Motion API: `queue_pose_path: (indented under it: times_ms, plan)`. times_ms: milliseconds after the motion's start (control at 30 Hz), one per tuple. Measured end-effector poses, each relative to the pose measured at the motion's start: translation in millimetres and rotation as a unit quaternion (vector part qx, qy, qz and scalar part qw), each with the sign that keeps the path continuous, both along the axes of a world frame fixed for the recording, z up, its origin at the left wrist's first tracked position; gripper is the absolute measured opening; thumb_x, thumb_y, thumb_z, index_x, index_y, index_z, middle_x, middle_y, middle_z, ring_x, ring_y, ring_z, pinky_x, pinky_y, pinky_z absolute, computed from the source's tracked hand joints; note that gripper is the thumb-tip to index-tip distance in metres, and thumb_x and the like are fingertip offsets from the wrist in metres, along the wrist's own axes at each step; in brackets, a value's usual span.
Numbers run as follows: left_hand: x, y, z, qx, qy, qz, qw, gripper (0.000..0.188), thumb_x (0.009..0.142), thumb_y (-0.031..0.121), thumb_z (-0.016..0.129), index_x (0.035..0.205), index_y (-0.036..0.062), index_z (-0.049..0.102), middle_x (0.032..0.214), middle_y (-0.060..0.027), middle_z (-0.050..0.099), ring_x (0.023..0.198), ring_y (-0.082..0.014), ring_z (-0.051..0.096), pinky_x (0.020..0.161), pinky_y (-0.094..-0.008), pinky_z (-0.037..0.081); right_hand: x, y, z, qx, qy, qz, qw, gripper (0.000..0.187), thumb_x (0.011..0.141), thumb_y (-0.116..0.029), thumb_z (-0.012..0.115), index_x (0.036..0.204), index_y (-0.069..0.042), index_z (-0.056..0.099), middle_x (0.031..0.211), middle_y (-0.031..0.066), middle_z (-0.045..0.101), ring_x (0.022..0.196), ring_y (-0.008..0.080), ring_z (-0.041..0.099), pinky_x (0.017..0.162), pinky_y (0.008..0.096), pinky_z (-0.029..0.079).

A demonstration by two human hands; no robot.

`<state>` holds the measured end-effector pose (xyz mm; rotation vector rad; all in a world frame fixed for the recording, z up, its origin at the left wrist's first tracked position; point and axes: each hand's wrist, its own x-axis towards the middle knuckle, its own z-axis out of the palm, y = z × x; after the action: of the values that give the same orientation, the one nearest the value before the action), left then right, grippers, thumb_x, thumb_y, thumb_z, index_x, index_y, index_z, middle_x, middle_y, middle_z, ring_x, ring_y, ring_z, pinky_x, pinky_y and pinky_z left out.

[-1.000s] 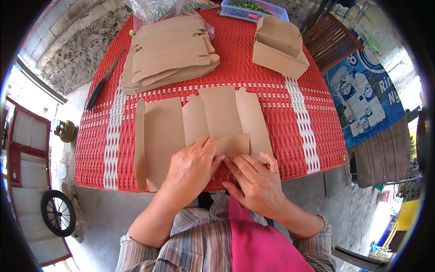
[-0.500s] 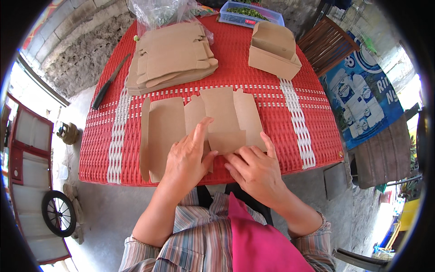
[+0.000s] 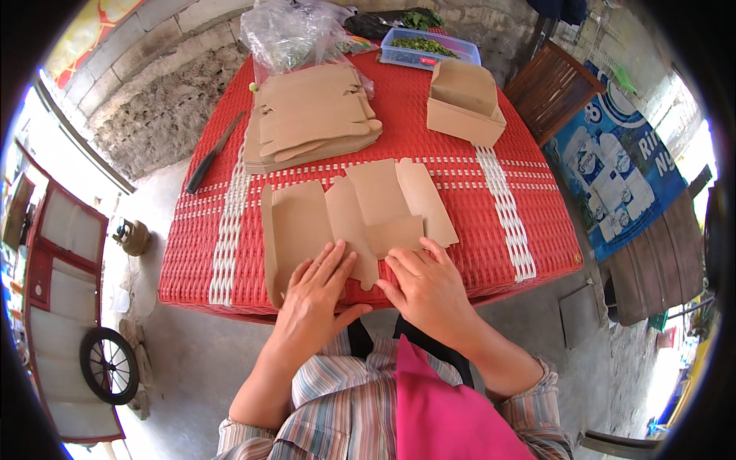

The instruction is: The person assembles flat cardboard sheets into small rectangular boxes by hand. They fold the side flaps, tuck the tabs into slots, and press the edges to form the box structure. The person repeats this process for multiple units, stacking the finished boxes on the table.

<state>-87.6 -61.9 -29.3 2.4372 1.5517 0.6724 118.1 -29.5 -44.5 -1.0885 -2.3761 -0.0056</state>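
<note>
A flat cardboard sheet (image 3: 353, 218) lay on the near part of a table (image 3: 529, 192). The left hand (image 3: 318, 295) and right hand (image 3: 425, 287) rested on its near edge, side by side. Behind it sat a stack of flat sheets (image 3: 314, 119), with a knife (image 3: 215, 153) to the left and folded boxes (image 3: 464, 103) to the right. A bag (image 3: 295, 34) and a tray (image 3: 429, 50) stood at the far edge.

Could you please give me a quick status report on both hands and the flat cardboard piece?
Left hand and right hand flat, pressing near edge of unfolded cardboard box blank. Blank lies flat on red woven table. Stack of blanks behind, not in the way.
</note>
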Motion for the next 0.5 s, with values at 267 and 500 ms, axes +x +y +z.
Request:
queue_pose_path:
  times_ms: [267,500]
  plan:
    - [4,-14,-8,0.048,-0.026,0.025,0.998,0.045,0.078,0.017,0.075,0.119,0.0024,0.064,0.132,-0.0153,0.059,0.126,-0.0306,0.054,0.104,-0.047,0.041,17,-11,9,-0.034,-0.003,0.087,0.996,0.044,0.081,-0.03,0.073,0.118,-0.01,0.065,0.116,0.0018,0.063,0.113,0.0154,0.058,0.108,0.0503,0.033]
    - [-5,-3,-5,0.032,-0.058,-0.009,0.998,0.039,0.077,0.012,0.074,0.114,0.0032,0.064,0.129,-0.0141,0.061,0.123,-0.0307,0.057,0.104,-0.0467,0.042,2,-1,10,-0.015,0.017,0.073,0.997,0.018,0.083,-0.024,0.071,0.094,-0.011,0.071,0.096,-0.0021,0.061,0.096,0.0149,0.059,0.109,0.0513,0.031]
